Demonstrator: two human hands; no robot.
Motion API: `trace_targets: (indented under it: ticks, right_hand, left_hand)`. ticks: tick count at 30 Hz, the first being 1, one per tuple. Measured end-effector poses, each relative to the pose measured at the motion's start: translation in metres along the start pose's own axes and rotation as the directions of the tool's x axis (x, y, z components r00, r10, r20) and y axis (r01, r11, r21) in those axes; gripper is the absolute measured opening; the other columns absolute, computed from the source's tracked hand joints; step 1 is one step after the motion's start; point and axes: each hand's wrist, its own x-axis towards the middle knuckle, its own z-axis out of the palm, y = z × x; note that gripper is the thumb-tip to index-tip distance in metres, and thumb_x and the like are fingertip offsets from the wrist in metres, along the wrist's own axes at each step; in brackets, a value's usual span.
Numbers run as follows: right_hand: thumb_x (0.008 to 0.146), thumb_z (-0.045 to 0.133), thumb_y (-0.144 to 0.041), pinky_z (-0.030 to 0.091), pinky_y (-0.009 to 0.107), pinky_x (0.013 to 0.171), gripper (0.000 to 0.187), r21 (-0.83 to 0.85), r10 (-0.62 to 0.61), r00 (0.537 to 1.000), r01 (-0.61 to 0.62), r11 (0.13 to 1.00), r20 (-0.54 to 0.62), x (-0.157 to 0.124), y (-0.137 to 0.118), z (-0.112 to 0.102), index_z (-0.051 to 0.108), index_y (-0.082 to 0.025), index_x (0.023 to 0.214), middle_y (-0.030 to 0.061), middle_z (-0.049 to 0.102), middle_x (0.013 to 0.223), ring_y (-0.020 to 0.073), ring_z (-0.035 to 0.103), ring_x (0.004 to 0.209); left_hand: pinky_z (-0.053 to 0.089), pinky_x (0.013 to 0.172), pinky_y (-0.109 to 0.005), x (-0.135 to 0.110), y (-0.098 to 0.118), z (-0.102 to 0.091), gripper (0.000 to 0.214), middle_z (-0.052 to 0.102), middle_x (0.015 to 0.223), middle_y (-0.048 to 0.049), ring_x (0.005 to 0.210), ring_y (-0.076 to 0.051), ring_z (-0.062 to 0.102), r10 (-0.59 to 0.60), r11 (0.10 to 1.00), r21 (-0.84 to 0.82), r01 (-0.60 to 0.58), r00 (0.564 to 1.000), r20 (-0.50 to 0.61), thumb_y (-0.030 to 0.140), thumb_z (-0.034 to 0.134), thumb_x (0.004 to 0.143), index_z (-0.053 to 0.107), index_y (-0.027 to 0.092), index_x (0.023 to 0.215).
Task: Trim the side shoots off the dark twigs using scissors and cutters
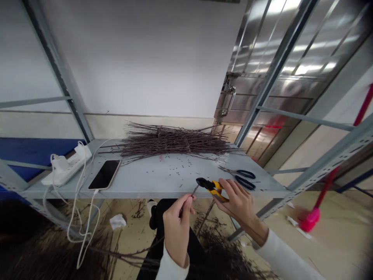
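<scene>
My left hand [178,217] is closed in a pinch on a thin dark twig [194,190], whose end points up towards the shelf's front edge. My right hand [237,200] grips a pair of diagonal cutters [214,188] with yellow and black handles. The black jaws sit at the twig's upper end; whether they touch it I cannot tell. Beyond both hands, a long pile of dark twigs [175,142] lies across the back of the grey shelf [140,179]. Small clipped bits are scattered in front of the pile.
Scissors [241,177] with dark blue handles lie on the shelf at right. A phone [105,175] with a cable and a white power strip [67,167] are at left. More twigs [227,252] heap on the floor around my legs. Metal uprights [274,74] frame the shelf.
</scene>
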Motion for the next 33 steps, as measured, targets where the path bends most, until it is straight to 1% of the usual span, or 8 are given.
trace_targets:
  ticks: [6,9,12,15,20,26,29,33]
  right_hand:
    - [0.065,0.059,-0.03,0.043,0.025,0.051,0.031,0.455,0.334,0.926,-0.379,0.806,0.178,0.003,-0.019,-0.003,0.057,-0.022,0.095,0.0035,0.062,0.079,0.0154,0.055,0.059]
    - [0.062,0.057,-0.03,0.033,0.022,0.04,0.018,0.751,0.646,0.719,-0.568,0.336,0.256,0.025,-0.011,-0.011,0.049,-0.024,0.077,-0.0055,0.044,0.059,0.0098,0.038,0.044]
    - [0.064,0.047,-0.029,0.026,0.021,0.038,0.015,0.903,0.863,0.481,-0.424,0.073,0.156,0.05,0.01,-0.025,0.034,-0.026,0.071,-0.0084,0.029,0.058,0.0085,0.025,0.041]
    - [0.061,0.052,-0.025,0.037,0.028,0.048,0.022,0.982,0.934,0.354,-0.152,0.113,-0.053,0.06,0.024,-0.042,0.034,-0.027,0.074,-0.0056,0.032,0.066,0.0115,0.034,0.049]
    - [0.071,0.044,-0.037,0.042,0.037,0.054,0.018,0.913,0.847,0.448,-0.142,0.382,-0.285,0.054,0.026,-0.046,0.028,-0.028,0.075,-0.0032,0.03,0.069,0.0172,0.04,0.052]
    - [0.067,0.046,-0.041,0.044,0.029,0.049,0.023,0.843,0.821,0.551,-0.504,0.187,0.147,0.051,0.029,-0.008,0.034,-0.027,0.081,-0.0068,0.041,0.066,0.0124,0.045,0.049]
    - [0.069,0.048,-0.043,0.043,0.027,0.048,0.025,0.639,0.69,0.645,-0.689,0.341,0.328,0.049,0.028,0.016,0.043,-0.023,0.083,-0.0052,0.048,0.065,0.013,0.05,0.05]
    - [0.061,0.062,-0.032,0.045,0.032,0.065,0.033,0.444,0.508,0.749,-0.662,0.604,0.424,0.046,0.018,0.042,0.055,-0.019,0.09,0.0018,0.061,0.078,0.0197,0.059,0.069]
  left_hand:
    - [0.046,0.053,-0.021,-0.002,0.005,0.001,0.039,0.065,0.054,-0.002,0.047,-0.013,0.057,0.012,0.999,-0.048,-0.012,1.0,0.014,0.044,0.048,0.089,0.074,0.016,0.085]
    - [0.046,0.052,-0.022,-0.001,0.0,-0.007,0.038,0.065,0.056,-0.0026,0.047,-0.013,0.055,-0.011,0.997,-0.083,0.007,0.999,-0.049,0.046,0.051,0.087,0.073,0.015,0.083]
    - [0.045,0.049,-0.021,0.003,-0.004,-0.017,0.039,0.062,0.055,-0.0017,0.048,-0.013,0.053,-0.064,0.993,-0.108,0.049,0.989,-0.134,0.048,0.052,0.085,0.073,0.015,0.084]
    - [0.043,0.048,-0.021,0.008,-0.005,-0.021,0.04,0.058,0.053,-0.0003,0.049,-0.013,0.053,-0.103,0.988,-0.13,0.082,0.981,-0.166,0.05,0.053,0.084,0.073,0.015,0.084]
    - [0.044,0.05,-0.022,0.009,-0.003,-0.016,0.04,0.062,0.057,-0.0015,0.052,-0.014,0.055,-0.12,0.983,-0.153,0.1,0.985,-0.126,0.051,0.054,0.083,0.073,0.016,0.084]
    - [0.042,0.047,-0.021,0.01,-0.006,-0.018,0.039,0.061,0.056,-0.0013,0.051,-0.014,0.053,-0.123,0.982,-0.16,0.103,0.985,-0.117,0.051,0.055,0.083,0.072,0.016,0.085]
    - [0.043,0.05,-0.022,0.009,-0.006,-0.02,0.04,0.059,0.057,-0.0012,0.052,-0.014,0.053,-0.126,0.982,-0.157,0.106,0.985,-0.118,0.051,0.054,0.083,0.072,0.015,0.086]
    - [0.044,0.051,-0.022,0.01,-0.005,-0.021,0.041,0.059,0.056,-0.0009,0.052,-0.014,0.053,-0.132,0.981,-0.159,0.114,0.985,-0.111,0.052,0.053,0.083,0.071,0.015,0.086]
